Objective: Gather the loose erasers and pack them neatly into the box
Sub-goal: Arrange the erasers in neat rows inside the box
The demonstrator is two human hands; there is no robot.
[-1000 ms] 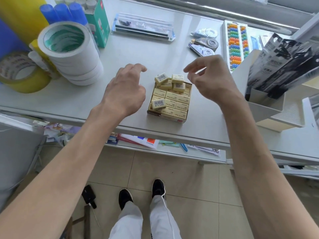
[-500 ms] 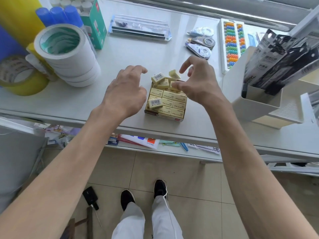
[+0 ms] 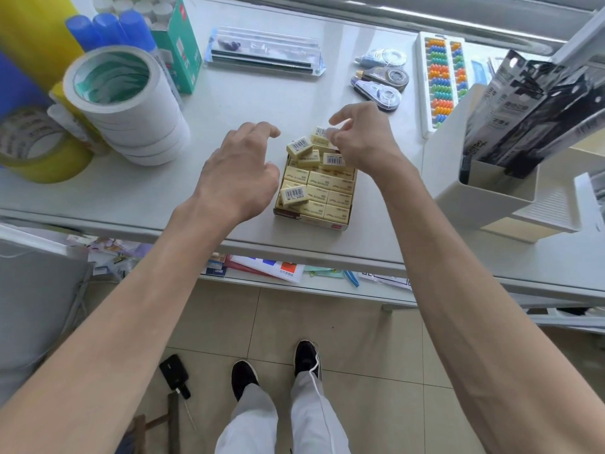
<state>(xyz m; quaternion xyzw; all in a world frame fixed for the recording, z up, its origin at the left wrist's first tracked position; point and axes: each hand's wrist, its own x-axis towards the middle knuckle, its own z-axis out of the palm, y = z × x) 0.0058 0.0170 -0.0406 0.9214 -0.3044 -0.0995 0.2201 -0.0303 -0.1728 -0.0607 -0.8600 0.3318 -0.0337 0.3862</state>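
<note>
Your right hand (image 3: 363,144) now sits nearer the desk's far edge than it did half a second earlier. It has come off the middle of the box (image 3: 312,220) and is over the box's far end. Your left hand (image 3: 240,172) keeps much the same station beside the box's left wall.

Position: the box stands on the desk (image 3: 235,93) close to the near edge, roughly midway along it. Packed erasers (image 3: 332,191) lie flat in rows inside. Loose erasers (image 3: 299,147) rest askew on top, most of them piled at the far end of the box. One near-left eraser (image 3: 293,194) lies barcode-up across the rows nearest you.

Hands: your left hand is loosely curled, holds nothing, and hovers without visibly touching the box. The fingertips (image 3: 330,136) of your right hand meet the far-end eraser (image 3: 319,132). Motion blur prevents telling whether they pinch it or merely touch it.

Assessment: the step in hand is taking up the strays, beginning with the far-end eraser. The lower layer appears full and no open gap is visible, so the strays most likely belong in a second layer.

Next move: secure a definite pinch across that eraser's sides and lift it clear of its neighbours. Turn it to match the rows and seat it flat. Bring your left hand against the box wall first, since the box sits near the desk's edge and may slide under pressure.
</note>
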